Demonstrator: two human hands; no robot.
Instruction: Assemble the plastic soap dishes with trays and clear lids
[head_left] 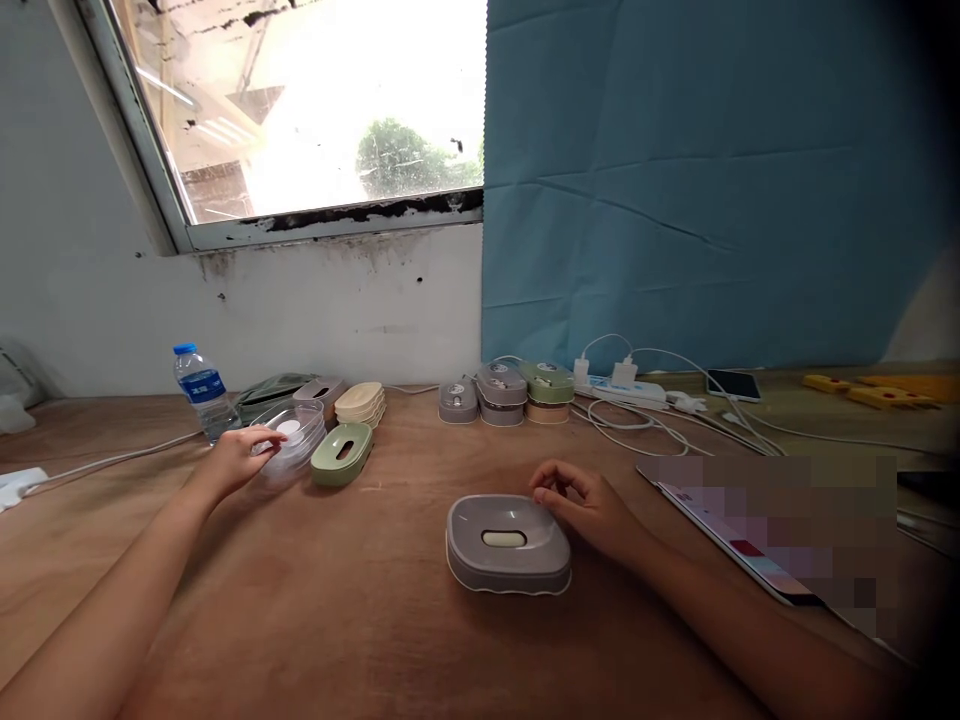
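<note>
A grey oval plastic box (510,545) with a slot in its top stands on the wooden table in front of me, and something cream-coloured shows through the slot. My right hand (583,500) is at its far right corner, fingers loosely curled and thumb close to the rim, not wrapped round it. Over at the left, my left hand (241,462) is open, its fingertips at a stack of clear plastic covers (296,440); whether they touch is hard to see. Just right of the covers lies a green slotted lid (342,455), with a stack of cream slotted pieces (361,402) behind it.
Grey boxes (502,392) and a green-topped box (550,390) line the wall. A water bottle (205,390) stands behind my left hand. A power strip (626,388) with cables, a phone (733,385) and a tablet (739,545) lie to the right.
</note>
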